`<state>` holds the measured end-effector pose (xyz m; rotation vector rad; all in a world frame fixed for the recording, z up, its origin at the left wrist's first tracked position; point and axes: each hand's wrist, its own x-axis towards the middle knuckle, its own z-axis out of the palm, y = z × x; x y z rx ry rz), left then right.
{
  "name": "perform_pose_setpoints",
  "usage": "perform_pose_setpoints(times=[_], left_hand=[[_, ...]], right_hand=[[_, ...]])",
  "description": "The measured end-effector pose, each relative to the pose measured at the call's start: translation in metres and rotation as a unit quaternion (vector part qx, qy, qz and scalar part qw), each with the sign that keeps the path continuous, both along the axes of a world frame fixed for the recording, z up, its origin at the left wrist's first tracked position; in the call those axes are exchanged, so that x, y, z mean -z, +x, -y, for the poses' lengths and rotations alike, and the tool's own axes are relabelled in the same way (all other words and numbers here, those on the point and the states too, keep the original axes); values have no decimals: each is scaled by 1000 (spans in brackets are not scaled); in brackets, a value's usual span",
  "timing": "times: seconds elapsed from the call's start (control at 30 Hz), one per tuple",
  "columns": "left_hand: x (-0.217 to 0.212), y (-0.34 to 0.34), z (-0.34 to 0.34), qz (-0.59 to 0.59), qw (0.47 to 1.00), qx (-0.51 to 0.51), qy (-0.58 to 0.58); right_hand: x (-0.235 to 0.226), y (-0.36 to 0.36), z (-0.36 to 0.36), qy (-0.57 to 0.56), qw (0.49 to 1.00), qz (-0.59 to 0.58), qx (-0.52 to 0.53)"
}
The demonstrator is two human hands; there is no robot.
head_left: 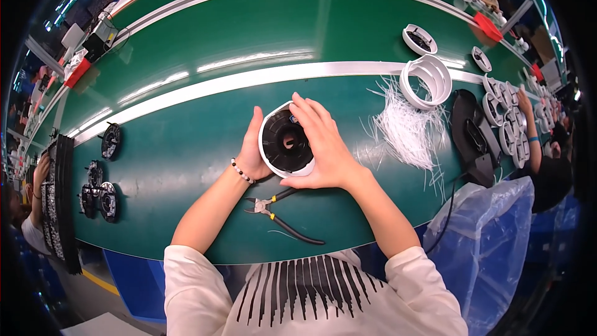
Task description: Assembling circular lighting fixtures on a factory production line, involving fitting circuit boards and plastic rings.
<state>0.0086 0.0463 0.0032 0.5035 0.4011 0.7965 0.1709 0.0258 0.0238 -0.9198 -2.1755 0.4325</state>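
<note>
Between both hands I hold a round white housing with a black inner part [285,141], a hole at its middle. My left hand [252,149] grips its left side, the thumb up along the rim. My right hand [324,146] wraps the right side, fingers over the upper rim and thumb at the lower edge. Just below on the green bench lie side cutters [283,216] with black and yellow handles, jaws toward the left. A thin white strip lies beside them.
White cable ties [407,127] lie heaped on the right, near white rings [426,82]. Black round parts [99,191] sit at left by a black tray stack [59,205]. A black device [474,134] and a plastic-lined bin [482,249] stand right. Co-workers' arms reach in at both sides.
</note>
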Motion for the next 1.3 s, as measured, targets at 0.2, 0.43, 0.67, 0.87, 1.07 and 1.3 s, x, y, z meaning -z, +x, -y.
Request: perform_pose_setpoints(times=[0.2,0.43,0.67,0.87,1.07,1.3], left_hand=[[17,-8,-3,100,993,56,28],[8,-4,-1,69,997,-30,19],[1,13,-5,11,989,-147,-24],[-26,40,-35,-27,990,-99,-101],[-37,55,-65,-41,998,26,-43],[-33,46,-70,-85,996,26,-30]], right_hand=[[0,1,0,-10,1000,4,-10],[12,-11,-3,-4,1000,-8,21],[24,-12,-9,-6,992,-48,120],[26,7,-14,67,986,-82,129],[8,53,-21,139,970,-82,180],[-4,55,-20,162,971,-84,155]])
